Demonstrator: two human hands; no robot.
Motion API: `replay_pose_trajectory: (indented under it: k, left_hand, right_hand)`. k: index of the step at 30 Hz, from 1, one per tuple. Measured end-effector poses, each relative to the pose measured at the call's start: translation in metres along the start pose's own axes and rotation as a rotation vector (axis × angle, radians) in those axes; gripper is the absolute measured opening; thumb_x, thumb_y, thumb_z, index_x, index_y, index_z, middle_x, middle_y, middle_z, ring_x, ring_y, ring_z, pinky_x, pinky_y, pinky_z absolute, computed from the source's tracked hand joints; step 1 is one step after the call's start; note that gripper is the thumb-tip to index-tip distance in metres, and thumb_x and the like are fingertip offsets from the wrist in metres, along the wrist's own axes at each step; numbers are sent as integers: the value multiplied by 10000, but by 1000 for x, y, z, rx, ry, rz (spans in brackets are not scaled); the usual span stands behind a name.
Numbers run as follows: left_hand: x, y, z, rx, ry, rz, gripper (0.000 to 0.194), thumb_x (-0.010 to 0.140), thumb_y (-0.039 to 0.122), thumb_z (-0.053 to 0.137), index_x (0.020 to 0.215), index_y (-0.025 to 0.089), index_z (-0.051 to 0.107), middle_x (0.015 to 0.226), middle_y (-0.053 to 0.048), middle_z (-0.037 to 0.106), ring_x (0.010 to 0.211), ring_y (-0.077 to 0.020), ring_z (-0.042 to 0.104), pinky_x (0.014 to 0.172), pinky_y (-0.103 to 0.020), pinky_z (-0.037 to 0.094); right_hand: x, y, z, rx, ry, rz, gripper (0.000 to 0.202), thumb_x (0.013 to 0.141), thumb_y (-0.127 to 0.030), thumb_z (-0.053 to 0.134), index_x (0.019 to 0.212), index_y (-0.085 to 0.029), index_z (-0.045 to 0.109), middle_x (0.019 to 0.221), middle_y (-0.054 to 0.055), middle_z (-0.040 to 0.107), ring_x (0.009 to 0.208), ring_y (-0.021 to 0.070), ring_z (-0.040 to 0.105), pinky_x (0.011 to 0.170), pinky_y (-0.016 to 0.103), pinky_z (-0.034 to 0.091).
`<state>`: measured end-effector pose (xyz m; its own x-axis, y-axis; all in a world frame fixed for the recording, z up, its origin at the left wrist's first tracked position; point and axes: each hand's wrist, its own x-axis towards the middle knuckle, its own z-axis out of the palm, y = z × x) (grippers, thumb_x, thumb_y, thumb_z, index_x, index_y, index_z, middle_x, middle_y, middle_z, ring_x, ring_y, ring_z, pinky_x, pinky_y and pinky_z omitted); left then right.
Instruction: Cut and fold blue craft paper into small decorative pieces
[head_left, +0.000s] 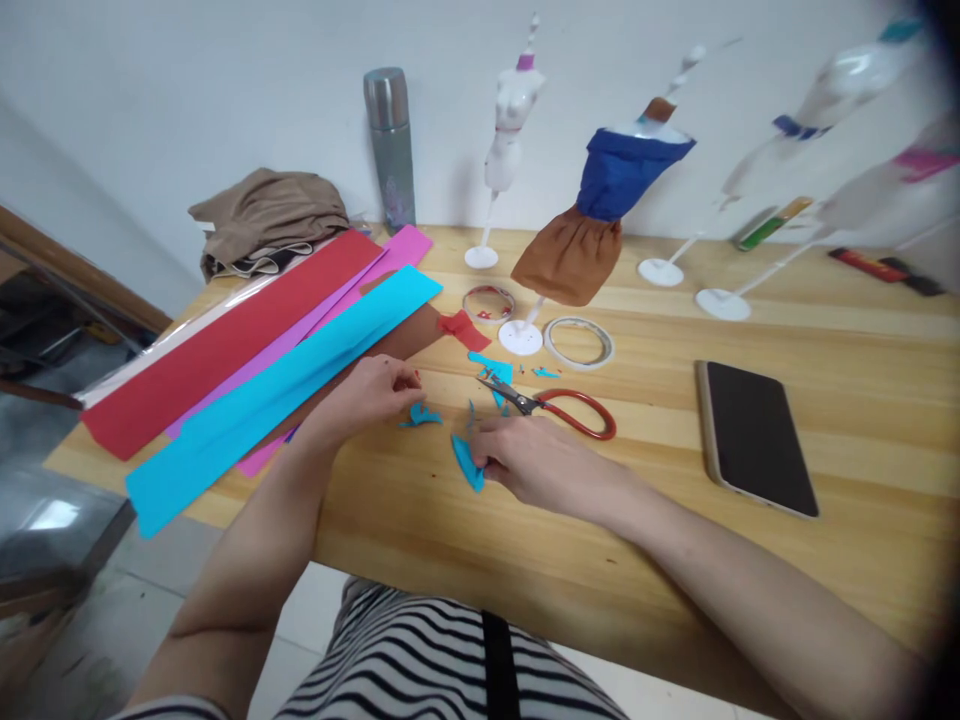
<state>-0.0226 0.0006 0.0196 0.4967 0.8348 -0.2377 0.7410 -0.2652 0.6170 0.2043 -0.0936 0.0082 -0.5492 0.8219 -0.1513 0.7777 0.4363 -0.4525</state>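
Note:
My right hand [536, 462] is closed on a small folded piece of blue crepe paper [466, 462], low over the table. To its left, my left hand [375, 388] has its fingers drawn together; whether anything tiny is between them is hidden. A torn blue scrap [424, 415] lies just beside those fingertips. Scissors [574, 408] with red handles rest just beyond my right hand, blades pointing left and slightly apart. More blue scraps [495, 370] lie around the blade tips, near a red paper piece [465, 328].
Blue [300, 390], red [240, 335] and pink strips are stacked at left. Tape rolls [579, 342] lie mid-table. Behind stand several mini mannequins, one in a blue top [630, 175] and brown skirt [574, 255], and a flask [391, 150]. A phone [759, 435] lies at right.

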Motion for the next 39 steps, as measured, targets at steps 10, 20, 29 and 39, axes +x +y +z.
replay_pose_trajectory:
  k: [10,20,29,39]
  left_hand:
    - [-4,17,23,86,75,-18,145,912,267,690,824,172,757,843,-59,771,803,-222,679,706,-311,437]
    - [-7,21,23,-2,44,18,155,949,231,645,855,185,760,838,-49,775,779,-207,685,716,-306,452]
    - [101,38,-5,273,291,63,111,911,297,735,949,196,764,1105,-101,775,1151,-290,672,938,-338,491]
    - [90,45,-57,-32,58,214,131,775,315,743,724,202,704,735,-2,689,769,-188,634,705,-297,456]
  right_hand:
    - [12,22,-2,45,274,155,185,946,-82,654,900,-200,788,974,87,764,892,230,687,718,297,395]
    - [11,41,-12,-156,211,332,242,1007,-144,579,900,-183,793,1009,117,778,760,201,643,633,315,266]
    - [16,40,-10,-59,311,293,206,978,-132,613,865,-175,780,926,100,791,746,194,650,679,301,346]
    - [22,44,-24,618,648,289,282,879,-340,787,1117,-189,790,1055,101,798,809,202,686,738,355,549]
